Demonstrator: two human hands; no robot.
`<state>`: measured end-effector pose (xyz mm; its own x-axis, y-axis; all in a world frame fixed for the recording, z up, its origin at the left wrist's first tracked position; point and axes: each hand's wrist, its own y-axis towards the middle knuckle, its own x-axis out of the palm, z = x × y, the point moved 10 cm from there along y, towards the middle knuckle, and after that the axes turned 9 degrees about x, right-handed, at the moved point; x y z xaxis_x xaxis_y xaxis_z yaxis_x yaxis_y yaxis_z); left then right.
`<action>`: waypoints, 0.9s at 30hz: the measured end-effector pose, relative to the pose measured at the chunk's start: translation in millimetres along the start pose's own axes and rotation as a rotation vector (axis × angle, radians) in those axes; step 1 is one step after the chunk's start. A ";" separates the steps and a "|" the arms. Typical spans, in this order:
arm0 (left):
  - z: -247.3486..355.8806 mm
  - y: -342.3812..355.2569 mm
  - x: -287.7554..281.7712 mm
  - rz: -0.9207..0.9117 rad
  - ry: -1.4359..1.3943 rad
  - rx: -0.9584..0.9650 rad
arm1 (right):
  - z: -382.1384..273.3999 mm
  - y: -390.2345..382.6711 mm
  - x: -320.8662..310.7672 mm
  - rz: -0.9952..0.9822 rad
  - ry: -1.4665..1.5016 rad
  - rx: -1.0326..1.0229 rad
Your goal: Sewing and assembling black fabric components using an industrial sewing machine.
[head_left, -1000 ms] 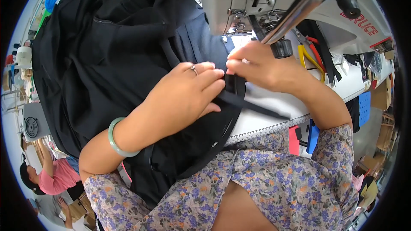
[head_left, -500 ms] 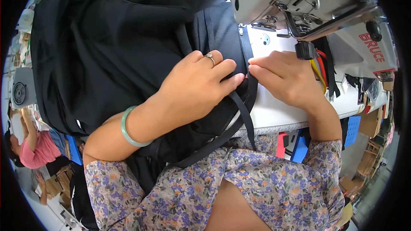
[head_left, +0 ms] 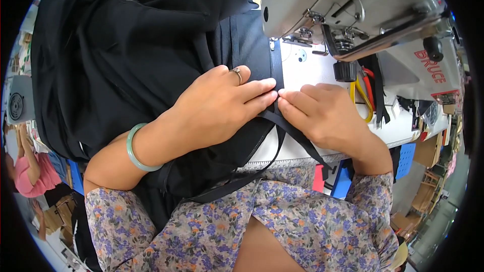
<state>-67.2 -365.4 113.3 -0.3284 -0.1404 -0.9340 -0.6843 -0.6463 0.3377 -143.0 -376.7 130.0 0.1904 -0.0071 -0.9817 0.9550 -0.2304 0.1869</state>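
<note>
A large black garment (head_left: 126, 55) lies bunched across the table's left side, with a zipper (head_left: 259, 147) along its right edge. My left hand (head_left: 214, 106), closed in a pinch, grips that edge near the zipper. My right hand (head_left: 322, 113) pinches the same edge from the right, its fingertips meeting the left ones. A loose black fabric strip (head_left: 306, 146) trails below the fingers over the table's front edge. Fingers hide the exact spot they hold. The sewing machine head (head_left: 322, 5) stands beyond my hands, its presser foot (head_left: 297, 42) near the far end of the zipper edge.
Yellow-and-red-handled scissors (head_left: 364, 93) lie right of my right hand, beside black strips (head_left: 380, 90). A ruler tape (head_left: 297, 162) runs along the white table's front edge. A grey fan-like box (head_left: 19, 100) and a person in pink (head_left: 36, 174) are at far left.
My fingertips have come together at the zipper edge. The black strip's loose end has swung right, below my right hand. The whole view has shifted slightly.
</note>
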 end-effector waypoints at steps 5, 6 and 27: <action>-7.1 0.5 0.2 -0.002 -0.042 0.015 | 0.1 4.3 6.3 -0.067 0.020 0.046; -12.1 2.2 -0.5 0.006 -0.029 0.008 | 6.5 5.7 8.4 -0.059 0.008 0.097; -181.5 -74.4 -150.9 0.108 1.034 -0.746 | 39.5 -8.1 12.2 0.404 0.013 -0.018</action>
<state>151.4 -432.3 208.0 0.5271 -0.5167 -0.6747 -0.0463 -0.8102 0.5843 -157.4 -413.4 115.0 0.5541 -0.0816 -0.8284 0.8064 -0.1944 0.5585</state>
